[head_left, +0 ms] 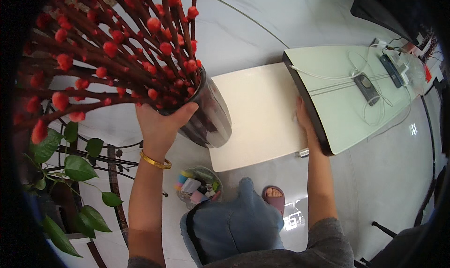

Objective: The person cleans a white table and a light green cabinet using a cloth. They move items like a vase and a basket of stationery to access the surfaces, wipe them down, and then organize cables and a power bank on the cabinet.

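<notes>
My left hand (160, 124) grips the rim of a dark, glossy vase (207, 117), thumb on the near side. The vase leans over the left end of a cream shelf board (260, 117); I cannot tell whether its base touches the board. Many dark red branches with fuzzy red buds (140, 57) fan out from its mouth. My right hand (303, 113) reaches in at the board's right end, beside the dark edge of a raised pale-green tabletop (351, 110). That edge partly hides the hand, so its hold cannot be told.
On the pale-green top lie a power strip (391, 70), a dark grey device (366, 88) and loose white cables. A bin of assorted small items (198, 187) stands below the board. To the left are a leafy plant (79, 168) and a black metal stand (112, 159).
</notes>
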{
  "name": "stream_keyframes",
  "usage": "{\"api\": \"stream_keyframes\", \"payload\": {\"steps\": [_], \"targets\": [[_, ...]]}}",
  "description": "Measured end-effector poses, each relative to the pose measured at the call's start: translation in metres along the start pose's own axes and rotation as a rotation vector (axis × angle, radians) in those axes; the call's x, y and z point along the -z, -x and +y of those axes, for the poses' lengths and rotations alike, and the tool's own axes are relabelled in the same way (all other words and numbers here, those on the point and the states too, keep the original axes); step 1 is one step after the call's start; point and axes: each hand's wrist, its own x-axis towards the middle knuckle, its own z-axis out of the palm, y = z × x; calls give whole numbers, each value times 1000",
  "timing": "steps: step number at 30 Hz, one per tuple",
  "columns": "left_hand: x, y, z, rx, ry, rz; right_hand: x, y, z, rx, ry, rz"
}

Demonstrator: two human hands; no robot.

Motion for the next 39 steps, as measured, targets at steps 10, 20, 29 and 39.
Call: {"api": "stream_keyframes", "payload": {"steps": [10,20,29,39], "targets": [[61,-13,12,-74,-144,-125,-99,-54,-173,368,-53,-226],[58,-35,20,-91,-111,4,-16,94,-181,983,-410,-582],[-17,-43,-13,-96,-15,-24,55,36,-35,18,-350,-437],[-65,-42,-24,-118,6,-16,33,83,1,83,-22,198]]}}
